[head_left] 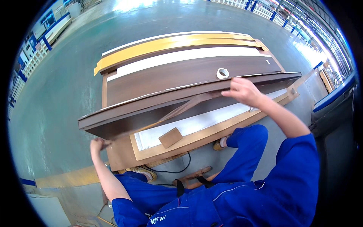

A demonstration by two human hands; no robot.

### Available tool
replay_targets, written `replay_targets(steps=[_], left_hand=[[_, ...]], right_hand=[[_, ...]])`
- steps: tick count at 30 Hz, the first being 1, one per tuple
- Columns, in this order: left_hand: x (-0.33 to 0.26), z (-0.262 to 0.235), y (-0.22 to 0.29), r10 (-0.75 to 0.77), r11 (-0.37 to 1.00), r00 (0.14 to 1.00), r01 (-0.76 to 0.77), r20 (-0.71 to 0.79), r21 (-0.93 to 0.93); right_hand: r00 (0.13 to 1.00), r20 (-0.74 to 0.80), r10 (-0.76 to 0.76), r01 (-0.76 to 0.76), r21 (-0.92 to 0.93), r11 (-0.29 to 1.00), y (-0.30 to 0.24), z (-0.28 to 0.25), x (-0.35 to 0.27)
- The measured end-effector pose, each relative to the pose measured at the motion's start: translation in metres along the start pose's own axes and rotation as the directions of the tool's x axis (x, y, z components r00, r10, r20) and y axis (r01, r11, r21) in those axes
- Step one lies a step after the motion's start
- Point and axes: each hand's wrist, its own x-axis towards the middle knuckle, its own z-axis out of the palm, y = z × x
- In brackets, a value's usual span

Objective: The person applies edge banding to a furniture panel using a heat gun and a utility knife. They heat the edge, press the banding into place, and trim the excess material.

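Note:
A long, thin brown strip (183, 109), perhaps film or edging, stretches slantwise between my two hands and looks slightly twisted. My right hand (244, 92) pinches its upper end, just in front of the long dark brown panel (162, 99). Low at the left, my left hand (99, 145) is closed on the other end, near the panel's left end; motion smears it a little. The panel stands on its long edge across the workbench. A roll of white tape (222, 73) rests just behind it, near my right hand.
Behind lies a flat brown board (151, 77) with white and yellow strips (170, 41). Nearer me are a white-topped board (211, 123) and a small brown block (171, 137) on the bench's edge (121, 151). A black cable (177, 172) loops below, by my feet.

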Motion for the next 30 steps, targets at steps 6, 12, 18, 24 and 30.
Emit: replay_targets(steps=[6,12,18,24,30], left_hand=[[-0.047,0.072,0.053,0.023,0.625,0.97,0.176,-0.243,0.761],[-0.175,0.173,0.171,0.45,0.891,0.848,-0.405,0.279,-0.207],[-0.236,0.224,0.324,0.42,0.38,0.74,0.383,0.526,-0.842],[-0.232,0.264,0.381,0.143,0.038,0.937,0.316,0.318,-0.948],[-0.238,0.295,0.383,-0.008,-0.109,0.95,0.31,0.312,-0.945]], right_hand=[[0.893,-0.088,0.442,-0.431,0.12,0.894,-0.047,0.034,-0.128],[0.66,-0.116,0.742,-0.639,0.433,0.636,-0.051,0.099,-0.189],[0.662,0.088,0.744,-0.648,0.565,0.511,-0.013,0.108,-0.215],[0.73,0.193,0.655,-0.637,0.539,0.552,0.052,0.109,-0.298],[0.725,0.267,0.635,-0.659,0.537,0.527,0.083,0.122,-0.383]])
